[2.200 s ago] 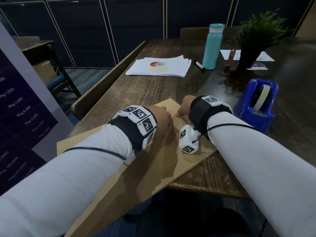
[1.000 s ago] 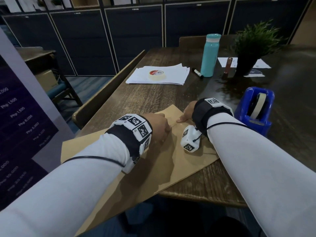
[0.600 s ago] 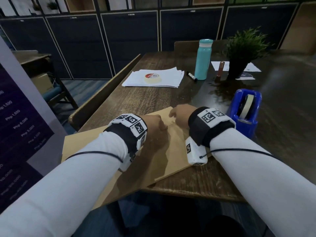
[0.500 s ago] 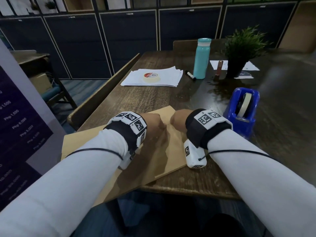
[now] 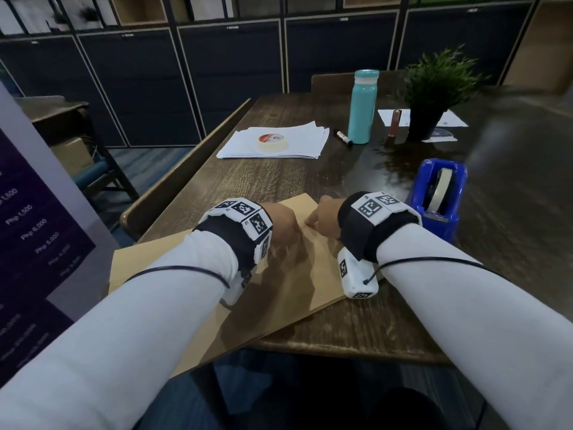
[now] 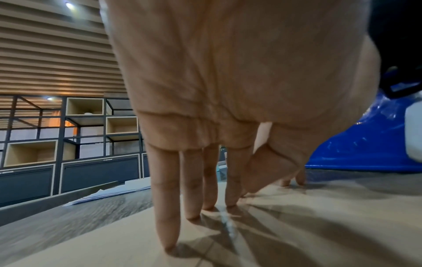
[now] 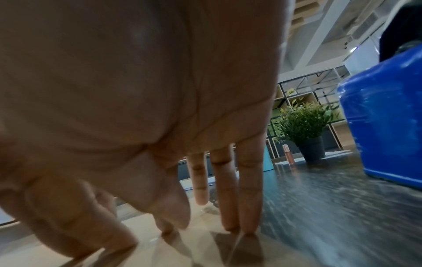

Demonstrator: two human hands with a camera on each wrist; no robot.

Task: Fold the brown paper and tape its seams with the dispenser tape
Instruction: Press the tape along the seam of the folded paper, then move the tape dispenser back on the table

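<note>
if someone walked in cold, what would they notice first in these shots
First, the two hands pressing down side by side on the brown paper at the table's near edge: left hand and right hand, fingertips down. Next, the bright blue tape dispenser just right of the right hand. Farther back stand a teal bottle and a potted plant, with a tape roll on white sheets to their left.

Dim, motion-blurred, wide-angle edge distortion
</note>
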